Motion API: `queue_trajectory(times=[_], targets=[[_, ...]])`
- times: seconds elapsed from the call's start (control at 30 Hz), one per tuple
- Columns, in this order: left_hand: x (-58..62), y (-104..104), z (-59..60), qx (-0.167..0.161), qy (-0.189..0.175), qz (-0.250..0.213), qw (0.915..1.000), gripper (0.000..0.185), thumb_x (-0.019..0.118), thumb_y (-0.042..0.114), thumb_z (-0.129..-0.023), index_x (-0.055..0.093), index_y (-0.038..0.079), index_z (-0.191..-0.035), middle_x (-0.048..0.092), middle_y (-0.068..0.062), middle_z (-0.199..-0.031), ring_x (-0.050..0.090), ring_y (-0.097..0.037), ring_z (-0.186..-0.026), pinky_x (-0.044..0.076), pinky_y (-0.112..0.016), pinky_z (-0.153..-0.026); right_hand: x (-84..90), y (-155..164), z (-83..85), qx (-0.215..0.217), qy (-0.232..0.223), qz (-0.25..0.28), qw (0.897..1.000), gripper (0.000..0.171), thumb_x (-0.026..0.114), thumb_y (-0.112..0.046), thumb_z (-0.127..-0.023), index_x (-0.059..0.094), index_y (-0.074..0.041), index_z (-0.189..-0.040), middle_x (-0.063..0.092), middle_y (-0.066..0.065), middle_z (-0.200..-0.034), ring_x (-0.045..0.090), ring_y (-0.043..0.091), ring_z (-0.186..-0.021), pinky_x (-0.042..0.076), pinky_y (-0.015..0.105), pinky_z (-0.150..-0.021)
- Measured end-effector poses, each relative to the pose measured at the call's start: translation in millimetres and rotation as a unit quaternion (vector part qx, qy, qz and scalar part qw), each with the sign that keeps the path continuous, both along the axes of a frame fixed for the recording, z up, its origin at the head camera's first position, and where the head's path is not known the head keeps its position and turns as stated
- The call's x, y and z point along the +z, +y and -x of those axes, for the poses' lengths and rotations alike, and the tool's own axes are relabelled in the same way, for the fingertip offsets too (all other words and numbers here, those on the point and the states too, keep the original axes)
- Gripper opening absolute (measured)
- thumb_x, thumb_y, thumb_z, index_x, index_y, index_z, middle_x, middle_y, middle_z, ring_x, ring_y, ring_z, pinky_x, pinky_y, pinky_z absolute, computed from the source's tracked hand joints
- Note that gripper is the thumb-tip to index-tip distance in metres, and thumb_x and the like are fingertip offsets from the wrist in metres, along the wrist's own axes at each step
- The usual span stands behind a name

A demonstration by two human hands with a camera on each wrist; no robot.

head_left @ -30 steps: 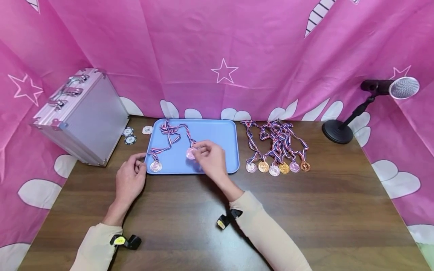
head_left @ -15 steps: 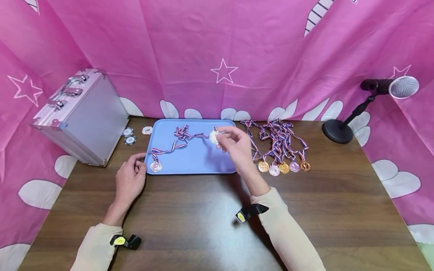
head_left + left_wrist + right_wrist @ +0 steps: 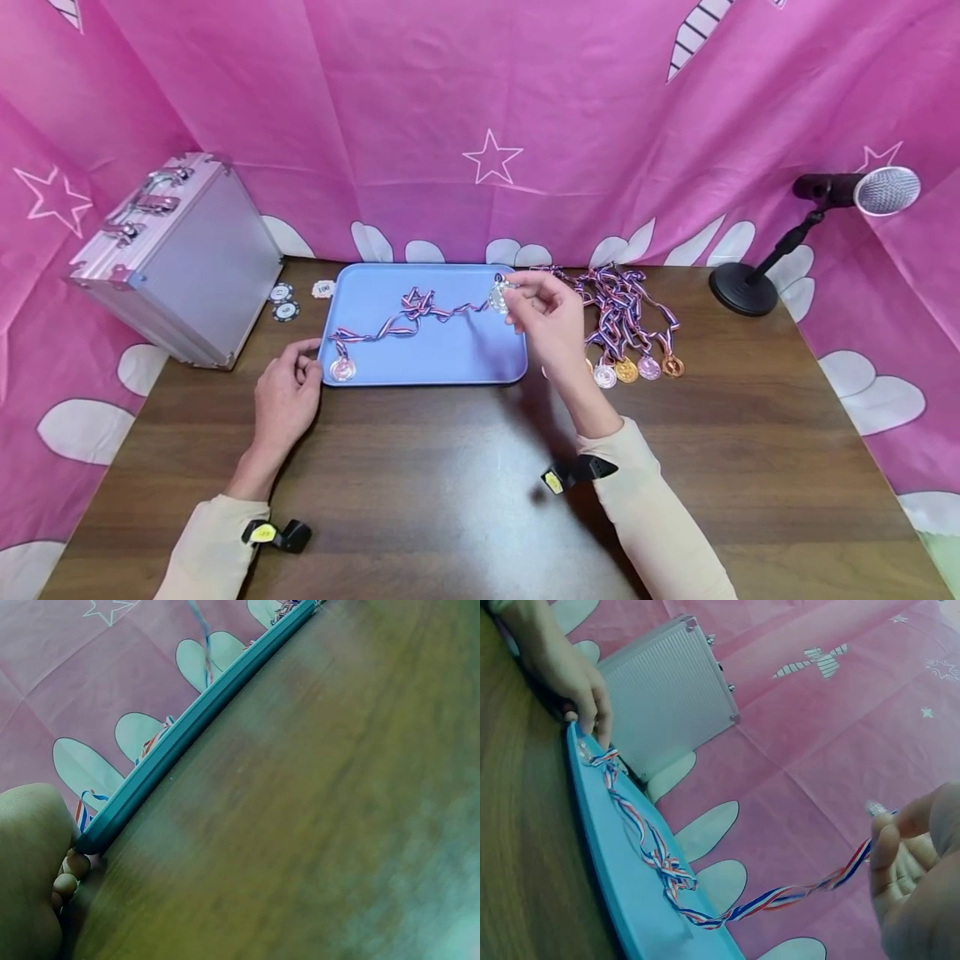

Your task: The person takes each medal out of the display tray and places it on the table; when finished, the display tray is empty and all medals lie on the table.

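The right hand [image 3: 551, 321] is pinching a silver medal [image 3: 498, 297] between thumb and fingertips, holding it in the air above the far right corner of the tray [image 3: 442, 362]. Its striped ribbon [image 3: 420, 310] is stretching leftward from the pinch, sagging over the tray and tangling midway in a knot; the right wrist view shows the same ribbon [image 3: 667, 862] hanging taut from the fingers [image 3: 889, 836] down to the tray.

The left hand [image 3: 285, 400] is resting at the tray's near left corner, fingers curled against the rim; the left wrist view shows the fingertips [image 3: 71, 870] touching that edge [image 3: 195, 724], though whether they are truly gripping it cannot be told.

A second, pinkish medal [image 3: 342, 368] is lying flat in the near left corner of the tray, just beside the left hand, its ribbon running into the same knot. So the two ribbons appear not yet separated, and the lifted medal is not yet set down anywhere.

To the right of the tray, a row of medals [image 3: 637, 367] is lying on the table [image 3: 480, 483] with ribbons bunched behind them, partly hidden by the right hand. Further out are a closed metal case [image 3: 180, 258] at the left, three chips [image 3: 288, 300] beside it, and a microphone [image 3: 855, 193] on a stand at the far right.
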State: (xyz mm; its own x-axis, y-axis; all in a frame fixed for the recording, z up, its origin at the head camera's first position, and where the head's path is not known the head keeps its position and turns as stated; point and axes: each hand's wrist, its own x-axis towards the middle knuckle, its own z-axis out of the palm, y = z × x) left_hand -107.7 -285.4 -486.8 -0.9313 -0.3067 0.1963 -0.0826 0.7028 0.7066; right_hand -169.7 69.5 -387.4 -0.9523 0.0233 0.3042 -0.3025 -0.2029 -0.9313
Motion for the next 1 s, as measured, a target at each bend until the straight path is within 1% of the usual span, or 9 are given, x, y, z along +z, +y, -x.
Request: queue_trajectory(times=[0.07,0.2,0.4,0.47,0.53,0.63,0.77,0.83,1.0], targets=[[-0.8,0.0,-0.2,0.0,-0.003,0.0,1.0,0.037,0.057,0.007,-0.106,0.07,0.003,-0.14,0.063,-0.015,-0.094,0.052,-0.028,-0.086,0.035,-0.041,-0.077,-0.7,3.4,-2.1,0.004,-0.012,-0.018,1.0,0.02,0.073,0.011,-0.096,0.074,0.013,-0.115,0.074,-0.001,-0.08,0.065,0.009,-0.058,0.051,0.022,-0.054],[-1.7,0.7,0.1,-0.002,-0.008,0.002,1.0,0.037,0.057,0.009,-0.107,0.07,0.003,-0.141,0.064,-0.014,-0.094,0.052,-0.027,-0.086,0.035,-0.041,-0.076,6.9,14.7,-8.6,0.008,-0.001,-0.032,0.999,0.021,0.074,0.009,-0.097,0.074,0.013,-0.117,0.076,0.0,-0.082,0.066,0.01,-0.059,0.054,0.023,-0.055],[-1.4,0.5,0.8,-0.001,-0.004,0.001,1.0,0.037,0.057,0.008,-0.107,0.07,0.003,-0.141,0.063,-0.015,-0.094,0.052,-0.028,-0.086,0.035,-0.041,-0.077,44.8,38.0,-24.0,0.009,0.033,-0.005,0.999,0.023,0.074,0.009,-0.097,0.083,-0.007,-0.112,0.078,-0.001,-0.083,0.068,0.009,-0.061,0.056,0.023,-0.056],[-1.6,-0.4,0.7,0.0,-0.003,0.002,1.0,0.037,0.057,0.008,-0.107,0.07,0.003,-0.141,0.063,-0.015,-0.094,0.052,-0.028,-0.086,0.035,-0.041,-0.077,60.4,47.0,-30.1,0.014,0.046,0.01,0.999,0.027,0.072,0.01,-0.097,0.084,-0.009,-0.11,0.077,0.001,-0.081,0.068,0.01,-0.06,0.055,0.023,-0.055],[-1.7,-1.1,0.6,0.001,-0.002,0.002,1.0,0.037,0.058,0.008,-0.107,0.07,0.003,-0.141,0.063,-0.015,-0.093,0.052,-0.028,-0.086,0.034,-0.041,-0.076,75.3,57.3,-36.5,0.017,0.063,0.023,0.998,0.027,0.071,0.011,-0.096,0.084,-0.008,-0.11,0.078,0.003,-0.082,0.068,0.01,-0.059,0.055,0.023,-0.054],[-1.9,-1.8,0.7,0.0,-0.001,0.003,1.0,0.037,0.057,0.008,-0.106,0.07,0.003,-0.141,0.062,-0.014,-0.093,0.052,-0.028,-0.086,0.034,-0.04,-0.076,95.7,76.0,-44.5,0.023,0.084,0.065,0.994,0.024,0.069,0.014,-0.096,0.083,0.001,-0.11,0.077,0.007,-0.083,0.068,0.012,-0.058,0.055,0.023,-0.053],[-1.0,-2.1,0.8,-0.001,0.001,0.001,1.0,0.038,0.057,0.008,-0.107,0.07,0.002,-0.141,0.062,-0.014,-0.092,0.052,-0.028,-0.086,0.034,-0.041,-0.077,114.3,103.1,-46.5,0.028,0.077,0.128,0.988,0.017,0.07,0.016,-0.097,0.079,0.012,-0.111,0.076,0.013,-0.085,0.067,0.014,-0.056,0.054,0.021,-0.052],[-0.7,-1.8,0.8,-0.001,0.001,0.0,1.0,0.037,0.057,0.008,-0.107,0.07,0.002,-0.141,0.062,-0.015,-0.093,0.052,-0.028,-0.086,0.034,-0.041,-0.077,116.8,117.4,-43.8,0.033,0.059,0.152,0.986,0.017,0.071,0.017,-0.097,0.077,0.015,-0.112,0.076,0.016,-0.085,0.067,0.016,-0.055,0.054,0.021,-0.051],[-1.1,-1.5,0.7,-0.001,-0.007,-0.001,1.0,0.038,0.056,0.009,-0.107,0.069,0.002,-0.142,0.063,-0.015,-0.094,0.052,-0.028,-0.087,0.034,-0.041,-0.077,110.3,143.0,-44.1,0.035,0.025,0.157,0.987,0.019,0.071,0.018,-0.097,0.076,0.016,-0.114,0.077,0.019,-0.087,0.068,0.018,-0.055,0.054,0.022,-0.05]])
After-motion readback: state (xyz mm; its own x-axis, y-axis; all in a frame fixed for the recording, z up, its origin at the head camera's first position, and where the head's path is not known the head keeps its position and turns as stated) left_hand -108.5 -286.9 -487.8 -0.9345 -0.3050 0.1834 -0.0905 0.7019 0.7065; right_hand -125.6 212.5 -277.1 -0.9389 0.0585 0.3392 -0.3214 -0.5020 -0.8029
